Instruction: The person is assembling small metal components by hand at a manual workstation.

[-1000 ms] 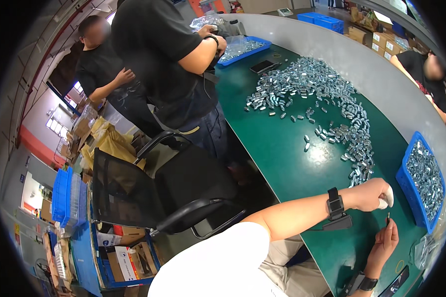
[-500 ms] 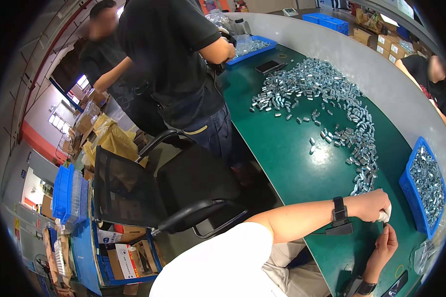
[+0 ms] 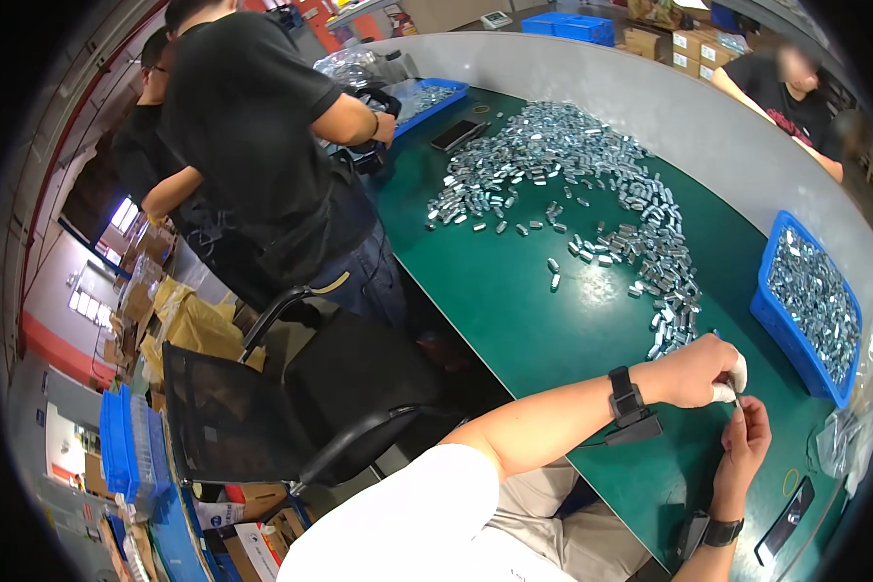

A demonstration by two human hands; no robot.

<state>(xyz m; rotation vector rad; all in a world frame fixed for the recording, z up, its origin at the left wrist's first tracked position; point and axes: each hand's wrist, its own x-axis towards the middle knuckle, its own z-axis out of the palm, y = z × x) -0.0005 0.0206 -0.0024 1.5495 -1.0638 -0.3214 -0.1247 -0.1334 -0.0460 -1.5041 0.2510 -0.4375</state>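
Observation:
My left hand (image 3: 694, 372), with white coverings on some fingertips, is bent into a pinch above the green table near its right end. Just below it, my right hand (image 3: 745, 448) reaches up with thumb and fingers pressed together. The fingertips of both hands meet around a small, thin dark piece, too small to name. Beyond my left hand, small shiny metal cylinders (image 3: 671, 315) lie in a long curved trail that widens into a heap (image 3: 543, 145) farther away. A blue basket (image 3: 759, 308) full of the same pieces stands right of my hands.
A phone (image 3: 786, 521), a yellow rubber band (image 3: 792, 482) and clear plastic bags (image 3: 839, 441) lie near my right arm. A grey partition (image 3: 708, 179) borders the table. Left are a black chair (image 3: 359, 378) and standing people (image 3: 262, 145); another phone (image 3: 459, 135) lies far off.
The view has turned, so the table and basket sit farther left and higher in the picture. Both hands stay together at the fingertips; the left fingers are now parted slightly around the small piece.

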